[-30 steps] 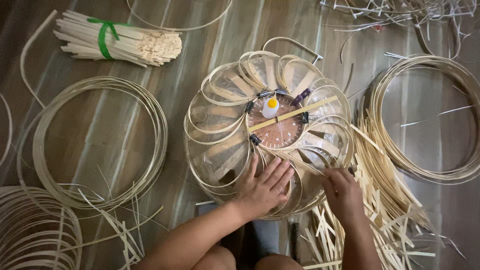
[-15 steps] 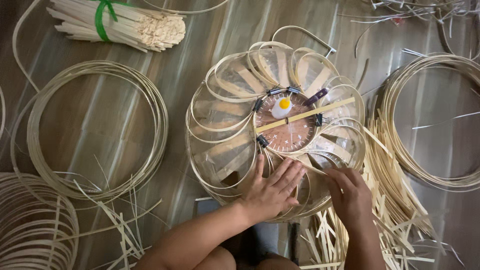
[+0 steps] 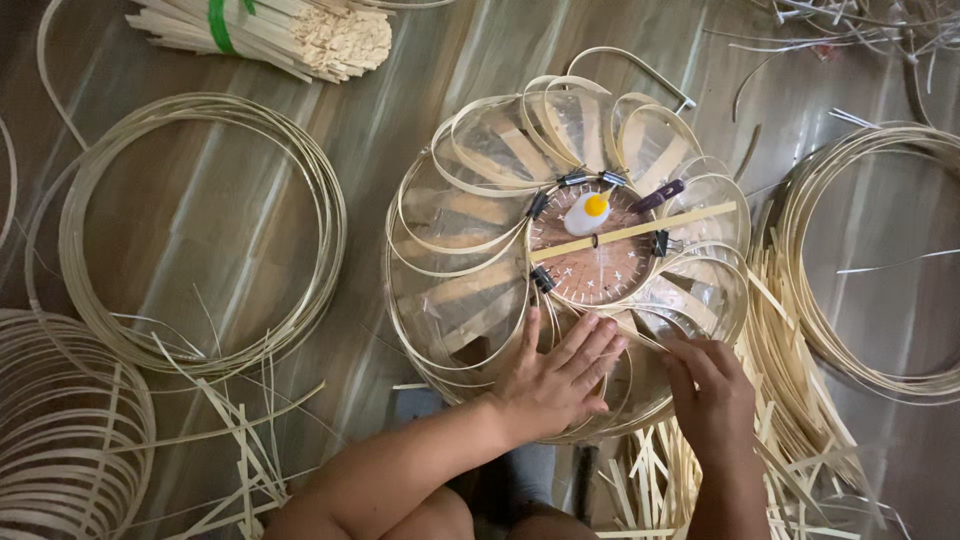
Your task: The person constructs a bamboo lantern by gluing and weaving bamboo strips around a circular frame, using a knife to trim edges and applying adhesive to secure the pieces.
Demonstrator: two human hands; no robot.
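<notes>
My left hand [image 3: 555,385] lies flat, fingers spread wide, pressing on the near rim of the round bamboo frame [image 3: 470,290], its grip closed on nothing. My right hand [image 3: 712,392] sits just beside it on the same near edge, fingertips bent onto a thin strip; whether that grip pinches the strip I cannot tell. The frame lies on the wooden floor [image 3: 400,90] straight ahead of me, a ring of looped strips fanned around a round reddish disc [image 3: 595,262]. One flat bamboo stick [image 3: 640,228] crosses the disc, and a small white and yellow piece [image 3: 587,212] rests on it. I count about five dark clips around the disc's rim, one of them purple [image 3: 657,195]. Around the work: one large coil of bamboo strip [image 3: 200,225] to the left, another coil [image 3: 880,250] to the right, a third stack of hoops [image 3: 60,430] at the near left corner, and one bundle of cut sticks [image 3: 270,30] tied with a green band at the far side. Loose split strips [image 3: 790,400] pile against my right wrist and crowd that side of the frame.
</notes>
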